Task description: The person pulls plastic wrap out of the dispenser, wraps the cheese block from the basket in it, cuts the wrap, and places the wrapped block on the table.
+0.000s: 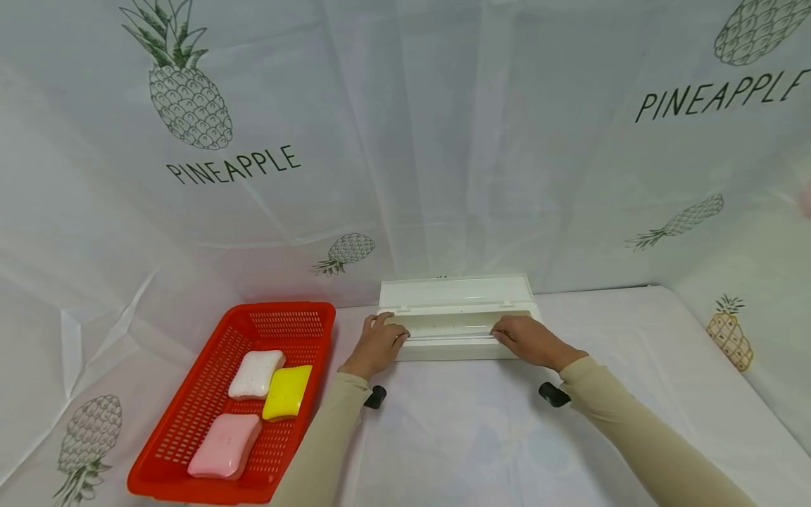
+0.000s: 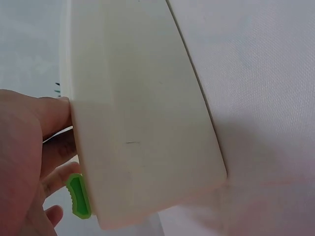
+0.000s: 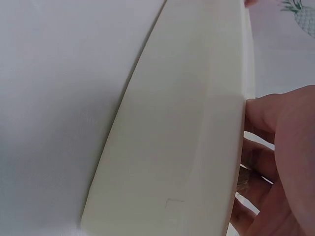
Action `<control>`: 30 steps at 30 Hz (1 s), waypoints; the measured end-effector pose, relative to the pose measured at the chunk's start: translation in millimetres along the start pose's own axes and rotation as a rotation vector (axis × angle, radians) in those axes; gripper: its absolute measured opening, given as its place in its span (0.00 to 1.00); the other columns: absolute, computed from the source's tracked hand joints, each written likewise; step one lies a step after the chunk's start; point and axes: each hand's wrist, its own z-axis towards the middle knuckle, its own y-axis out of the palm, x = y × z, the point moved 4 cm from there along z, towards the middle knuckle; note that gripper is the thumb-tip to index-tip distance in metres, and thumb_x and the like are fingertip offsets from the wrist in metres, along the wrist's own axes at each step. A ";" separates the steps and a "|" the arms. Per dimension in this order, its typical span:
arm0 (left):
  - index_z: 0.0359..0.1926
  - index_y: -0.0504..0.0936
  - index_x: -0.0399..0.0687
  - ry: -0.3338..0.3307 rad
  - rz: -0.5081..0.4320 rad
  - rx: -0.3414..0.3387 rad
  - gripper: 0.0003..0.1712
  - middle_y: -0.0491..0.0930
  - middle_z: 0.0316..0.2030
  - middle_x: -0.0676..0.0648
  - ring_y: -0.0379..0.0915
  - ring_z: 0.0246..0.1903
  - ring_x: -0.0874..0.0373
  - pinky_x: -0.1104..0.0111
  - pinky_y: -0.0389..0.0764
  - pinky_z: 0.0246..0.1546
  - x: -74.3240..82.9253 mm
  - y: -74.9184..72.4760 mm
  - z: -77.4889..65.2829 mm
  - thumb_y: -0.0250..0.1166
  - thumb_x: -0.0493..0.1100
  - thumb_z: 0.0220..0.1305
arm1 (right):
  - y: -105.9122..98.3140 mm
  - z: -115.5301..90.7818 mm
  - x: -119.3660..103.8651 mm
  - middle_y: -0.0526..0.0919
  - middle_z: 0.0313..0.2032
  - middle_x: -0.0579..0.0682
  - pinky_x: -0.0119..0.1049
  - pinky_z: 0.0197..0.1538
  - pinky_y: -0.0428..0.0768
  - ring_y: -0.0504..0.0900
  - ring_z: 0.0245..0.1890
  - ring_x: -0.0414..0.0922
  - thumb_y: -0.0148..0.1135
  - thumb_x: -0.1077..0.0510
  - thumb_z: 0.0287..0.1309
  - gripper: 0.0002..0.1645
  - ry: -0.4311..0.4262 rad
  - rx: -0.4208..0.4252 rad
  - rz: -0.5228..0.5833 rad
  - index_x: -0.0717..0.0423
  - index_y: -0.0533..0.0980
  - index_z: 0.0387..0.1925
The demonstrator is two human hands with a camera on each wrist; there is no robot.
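A long white plastic box [image 1: 456,351] lies crosswise, its hinged lid [image 1: 455,290] tipped back behind it. My left hand [image 1: 379,345] grips the front rim near the left end, thumb on the edge and fingers curled behind. My right hand [image 1: 529,339] grips the same rim toward the right end. A thin pale strip [image 1: 450,337] runs along the rim between the hands. In the left wrist view, a green ridged plastic piece [image 2: 78,195] sits at the rim beside the left fingers. The right wrist view shows a small brown piece [image 3: 243,179] among the fingers, its kind unclear.
A red plastic basket [image 1: 167,415] stands on the left, holding a white sponge-like block [image 1: 256,374], a yellow one [image 1: 287,392] and a pink one [image 1: 225,446]. A white cloth [image 1: 456,429] covers the table. Pineapple-print fabric [image 1: 437,141] hangs close behind the box.
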 end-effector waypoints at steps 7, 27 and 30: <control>0.44 0.90 0.42 0.010 -0.010 0.012 0.08 0.90 0.42 0.46 0.72 0.62 0.43 0.44 0.59 0.70 1.5 0.5 -0.4 0.64 0.38 0.76 | 1.8 1.7 4.7 0.88 0.41 0.55 0.45 0.45 0.82 0.81 0.40 0.42 0.60 0.64 0.75 0.08 0.053 -0.033 0.101 0.64 0.84 0.45; 0.43 0.88 0.43 -0.077 -0.134 0.051 0.04 0.87 0.38 0.49 0.73 0.52 0.47 0.47 0.58 0.67 -6.4 3.2 5.7 0.68 0.38 0.72 | 0.2 1.3 5.9 0.89 0.39 0.55 0.45 0.41 0.82 0.84 0.36 0.45 0.67 0.68 0.68 0.05 0.077 0.142 0.066 0.63 0.86 0.42; 0.42 0.89 0.45 -0.042 -0.078 0.110 0.03 0.89 0.37 0.49 0.75 0.46 0.48 0.48 0.61 0.63 -5.8 0.7 6.1 0.71 0.37 0.69 | -1.1 0.2 4.6 0.89 0.40 0.54 0.50 0.46 0.85 0.87 0.41 0.51 0.67 0.71 0.66 0.07 0.063 0.166 0.037 0.63 0.86 0.43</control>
